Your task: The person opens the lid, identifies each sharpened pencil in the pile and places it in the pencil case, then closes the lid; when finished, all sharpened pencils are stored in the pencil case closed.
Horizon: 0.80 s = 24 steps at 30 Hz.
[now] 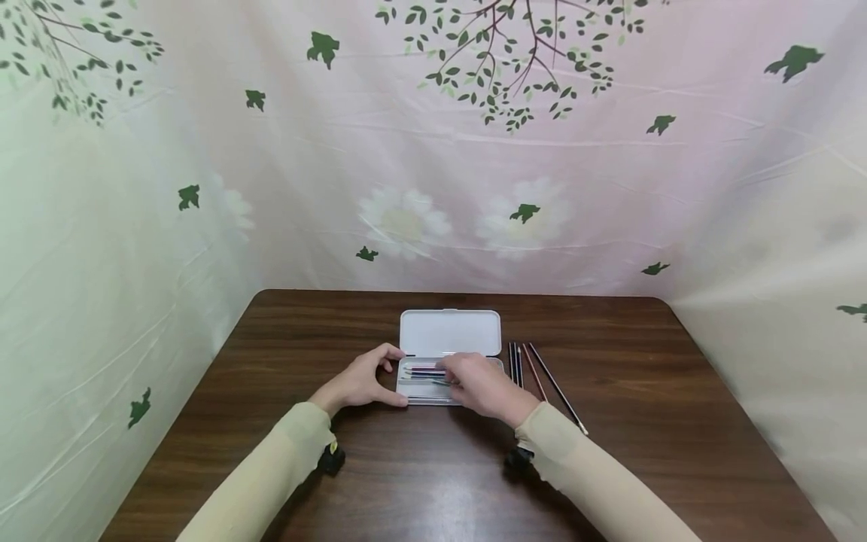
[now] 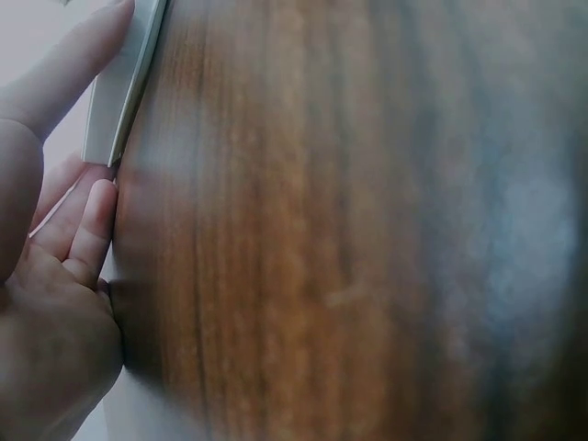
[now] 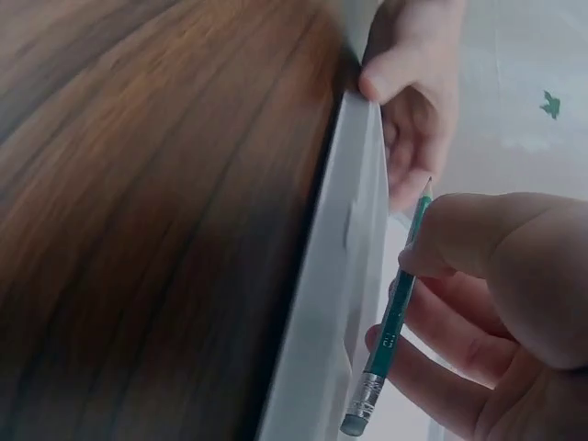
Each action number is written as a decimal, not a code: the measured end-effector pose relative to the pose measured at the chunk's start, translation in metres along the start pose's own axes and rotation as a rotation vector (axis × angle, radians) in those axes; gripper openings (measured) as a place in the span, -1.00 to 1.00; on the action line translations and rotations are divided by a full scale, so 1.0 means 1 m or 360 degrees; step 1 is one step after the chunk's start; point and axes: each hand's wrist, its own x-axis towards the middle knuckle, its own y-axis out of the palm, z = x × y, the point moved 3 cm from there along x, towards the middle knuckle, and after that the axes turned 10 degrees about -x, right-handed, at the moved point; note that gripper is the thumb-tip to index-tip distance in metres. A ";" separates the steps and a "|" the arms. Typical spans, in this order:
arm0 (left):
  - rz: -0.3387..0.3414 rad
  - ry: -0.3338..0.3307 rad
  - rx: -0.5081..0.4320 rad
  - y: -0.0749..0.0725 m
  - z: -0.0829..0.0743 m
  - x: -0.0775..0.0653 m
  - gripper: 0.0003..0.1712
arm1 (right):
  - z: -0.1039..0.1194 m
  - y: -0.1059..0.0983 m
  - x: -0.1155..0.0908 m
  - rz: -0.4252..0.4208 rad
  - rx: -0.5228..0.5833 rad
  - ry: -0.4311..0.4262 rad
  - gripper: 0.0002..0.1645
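A white pencil case (image 1: 421, 390) lies on the table with its lid (image 1: 450, 333) tipped back. My left hand (image 1: 359, 382) steadies its left end, thumb at the near corner and index finger at the far one. In the left wrist view the thumb lies along the case's edge. Over the case, my right hand (image 1: 484, 385) pinches a green pencil (image 3: 392, 317) between thumb and fingers. The pencil's grey eraser end and metal band show in the right wrist view, with its sharpened tip pointing toward the left hand. Several pencils (image 1: 421, 373) lie side by side inside the case.
Several more pencils lie on the brown wooden table (image 1: 325, 324) right of the case, among them a reddish one (image 1: 533, 370) and a long dark one (image 1: 558, 389) slanting toward me. A printed cloth (image 1: 433, 158) with leaves and flowers hangs behind the table and along both sides.
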 end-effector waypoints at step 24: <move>0.0002 -0.0015 0.0003 0.000 0.001 0.001 -0.03 | 0.003 0.009 -0.012 -0.0144 0.0126 -0.0015 -0.63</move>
